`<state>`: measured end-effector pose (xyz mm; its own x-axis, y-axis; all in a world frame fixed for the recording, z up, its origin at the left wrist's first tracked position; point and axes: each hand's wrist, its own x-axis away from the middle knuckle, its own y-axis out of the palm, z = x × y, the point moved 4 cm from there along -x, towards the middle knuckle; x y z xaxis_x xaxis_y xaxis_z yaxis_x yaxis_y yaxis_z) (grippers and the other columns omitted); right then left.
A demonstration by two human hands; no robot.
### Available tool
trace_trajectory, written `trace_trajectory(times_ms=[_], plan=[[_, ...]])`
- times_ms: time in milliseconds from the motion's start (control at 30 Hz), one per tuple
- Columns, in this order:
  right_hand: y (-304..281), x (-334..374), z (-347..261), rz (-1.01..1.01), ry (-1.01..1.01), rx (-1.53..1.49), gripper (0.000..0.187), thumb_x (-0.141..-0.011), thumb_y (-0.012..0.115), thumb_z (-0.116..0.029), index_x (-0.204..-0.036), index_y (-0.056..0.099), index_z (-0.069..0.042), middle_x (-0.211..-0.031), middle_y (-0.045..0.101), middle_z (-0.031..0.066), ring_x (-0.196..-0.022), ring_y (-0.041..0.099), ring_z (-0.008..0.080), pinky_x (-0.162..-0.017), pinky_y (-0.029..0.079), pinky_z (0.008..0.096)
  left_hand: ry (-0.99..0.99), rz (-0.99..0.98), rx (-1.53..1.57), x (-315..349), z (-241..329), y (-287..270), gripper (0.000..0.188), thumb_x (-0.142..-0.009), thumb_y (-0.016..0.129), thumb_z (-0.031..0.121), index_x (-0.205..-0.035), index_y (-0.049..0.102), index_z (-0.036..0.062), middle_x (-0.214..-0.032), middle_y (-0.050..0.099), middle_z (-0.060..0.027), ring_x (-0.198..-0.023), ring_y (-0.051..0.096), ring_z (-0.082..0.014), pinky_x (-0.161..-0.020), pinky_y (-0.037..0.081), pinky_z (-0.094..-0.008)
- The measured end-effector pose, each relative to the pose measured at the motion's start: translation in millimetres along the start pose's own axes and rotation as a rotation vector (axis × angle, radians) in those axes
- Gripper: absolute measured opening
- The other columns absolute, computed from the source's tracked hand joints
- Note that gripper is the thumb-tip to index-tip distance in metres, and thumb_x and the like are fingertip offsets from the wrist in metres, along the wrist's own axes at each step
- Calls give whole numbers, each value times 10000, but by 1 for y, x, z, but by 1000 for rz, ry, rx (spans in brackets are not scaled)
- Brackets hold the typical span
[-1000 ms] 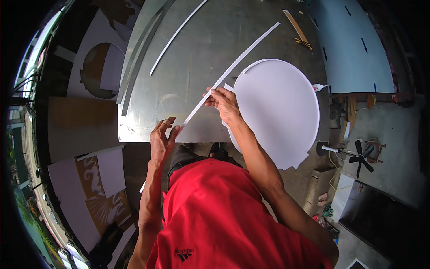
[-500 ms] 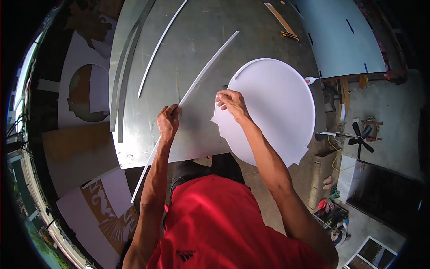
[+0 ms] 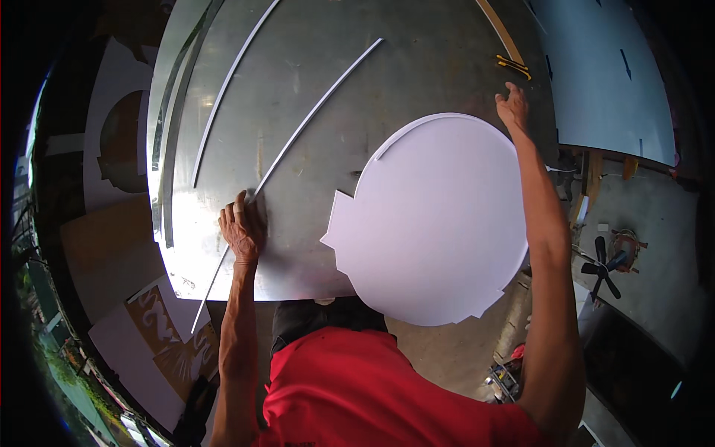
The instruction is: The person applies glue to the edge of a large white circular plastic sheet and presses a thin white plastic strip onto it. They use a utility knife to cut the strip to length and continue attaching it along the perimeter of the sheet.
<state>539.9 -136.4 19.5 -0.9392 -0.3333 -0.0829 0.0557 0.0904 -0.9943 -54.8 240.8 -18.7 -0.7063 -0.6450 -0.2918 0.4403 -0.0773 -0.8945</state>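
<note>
My left hand [image 3: 243,232] rests low on the metal tabletop, its fingers closed over a long thin white strip [image 3: 320,99]. One end of this strip sticks out past the table's near edge. To the right lies a large rounded white board [image 3: 439,223] with small notched corners, overhanging the near edge. A narrow white edging stands along its upper rim. My right hand [image 3: 512,108] is stretched out beyond the board, empty, with fingers apart. Just past its fingertips is a yellow and black cutter knife [image 3: 514,67], beside a narrow brown strip [image 3: 500,30].
Another white strip [image 3: 232,82] and dark metal strips [image 3: 179,134] lie on the left of the metal table [image 3: 298,287]. A pale blue panel [image 3: 611,74] adjoins at the right. Cut-out boards [image 3: 160,320] lean at lower left; a black fan [image 3: 600,268] stands at right.
My right hand has left the board's left edge and reached far right, near the knife. My left hand has lowered with the strip onto the table. The view has shifted.
</note>
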Motion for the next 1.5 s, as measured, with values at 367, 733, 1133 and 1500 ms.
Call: trace_trajectory(times_ms=[367, 733, 1133, 1500], plan=[[106, -165, 124, -80, -208, 359, 698, -980, 658, -168, -1614, 380, -79, -1592, 464, 190, -1436, 491, 426, -1186, 432, 525, -3, -76, -21, 2, 2, -7, 260, -920, 697, 106, -1170, 631, 81, -958, 595, -124, -901, 578, -331, -825, 435, -452], [42, -134, 53, -136, -347, 593, 488, -1046, 650, -390, -1429, 568, -98, -1295, 667, 219, -1178, 662, 422, -969, 550, 499, -49, 2, -36, 2, 1, -7, 265, -949, 715, 141, -1201, 650, 91, -1101, 651, -112, -989, 588, -317, -867, 417, -454], [-20, 116, -213, -621, -147, -1042, 461, -1025, 735, -351, -1299, 602, -4, -883, 678, 37, -708, 647, 98, -646, 550, 254, -48, 16, 12, -4, 5, -6, 403, -915, 769, 308, -1240, 660, 97, -1134, 665, -105, -1055, 595, -306, -891, 415, -459], [0, 285, -364, -617, -585, -604, 293, -1046, 632, -230, -1158, 486, -3, -803, 698, 227, -724, 724, 431, -643, 584, 508, -139, 135, 129, -32, 41, 13, 358, -849, 845, 312, -1165, 763, 165, -1090, 690, -57, -1058, 602, -289, -894, 439, -440]])
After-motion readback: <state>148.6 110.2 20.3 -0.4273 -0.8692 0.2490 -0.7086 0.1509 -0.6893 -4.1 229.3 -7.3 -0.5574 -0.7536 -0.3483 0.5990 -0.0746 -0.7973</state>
